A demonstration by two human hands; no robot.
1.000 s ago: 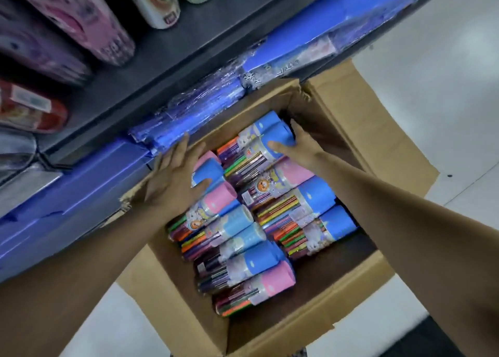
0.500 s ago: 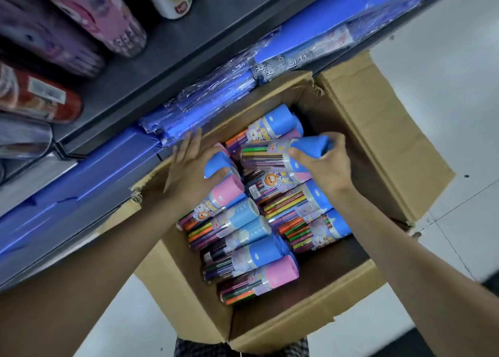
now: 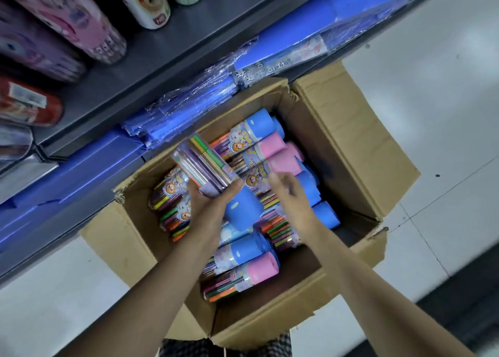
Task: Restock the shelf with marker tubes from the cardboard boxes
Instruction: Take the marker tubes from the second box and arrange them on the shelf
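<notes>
An open cardboard box stands on the floor, filled with several marker tubes that have blue or pink caps. My left hand grips one blue-capped marker tube around its middle and holds it tilted above the box, clear end pointing toward the shelf. My right hand is blurred, just right of that tube's cap, with fingers stretched toward a pink-capped tube lying in the box. It holds nothing.
The grey shelf runs along the top left and carries pink, purple and red tubes and a white can. Blue plastic-wrapped packs lie below its edge, right behind the box. White tiled floor is at the right.
My right hand lifted a blue-capped tube out of the box and passed it over. My left hand left the tubes in the box and now holds it; the right hand has let go.
</notes>
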